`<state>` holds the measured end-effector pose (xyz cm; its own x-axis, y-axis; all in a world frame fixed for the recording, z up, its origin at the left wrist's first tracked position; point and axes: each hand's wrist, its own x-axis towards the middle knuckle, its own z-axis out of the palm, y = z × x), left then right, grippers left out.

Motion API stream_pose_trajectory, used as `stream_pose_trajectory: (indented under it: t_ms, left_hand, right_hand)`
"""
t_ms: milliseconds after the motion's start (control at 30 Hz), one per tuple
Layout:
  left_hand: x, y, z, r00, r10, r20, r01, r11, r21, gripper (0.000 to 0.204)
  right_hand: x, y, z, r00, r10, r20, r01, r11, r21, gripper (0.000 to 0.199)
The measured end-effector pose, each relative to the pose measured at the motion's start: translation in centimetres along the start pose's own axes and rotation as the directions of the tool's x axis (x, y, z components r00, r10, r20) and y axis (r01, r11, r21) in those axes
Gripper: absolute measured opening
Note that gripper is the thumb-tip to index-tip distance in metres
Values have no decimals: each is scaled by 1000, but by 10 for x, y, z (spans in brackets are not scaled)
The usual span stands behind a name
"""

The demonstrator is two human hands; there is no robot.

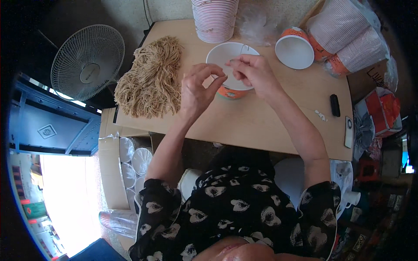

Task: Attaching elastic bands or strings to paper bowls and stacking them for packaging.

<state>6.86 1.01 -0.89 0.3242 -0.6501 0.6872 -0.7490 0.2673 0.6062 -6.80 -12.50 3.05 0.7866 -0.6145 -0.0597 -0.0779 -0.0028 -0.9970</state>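
My left hand (201,87) and my right hand (254,74) are raised over a white-lined paper bucket (214,53) with an orange outer wall. On the left, thumb and forefinger curl into a ring and meet in a pinch. My right fingers are also pinched, just behind the left fingertips. Whatever either hand holds is too fine to make out. A thin loop (245,48) shows against the bucket's far inner wall, behind my right hand. Left of my hands lies a heap of tan strings (152,78).
A tall stack of paper buckets (214,19) stands at the back. Another bucket (294,51) lies tipped to the right, beside bagged stacks (344,26). A black object (335,105) and white scraps (321,115) lie near the right edge. A fan (89,65) stands left.
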Motion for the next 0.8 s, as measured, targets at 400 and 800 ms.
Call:
stream_pose_trajectory:
  t_ms: [400, 800]
  left_hand:
    - [4, -7, -13, 831, -465, 305, 554, 740, -382, 23]
    - [5, -5, -15, 837, -453, 307, 544, 751, -375, 18]
  right_hand:
    - [-17, 11, 2, 871, -488, -64, 403, 782, -476, 21]
    - [-25, 35, 24, 721, -693, 4, 494, 510, -704, 11]
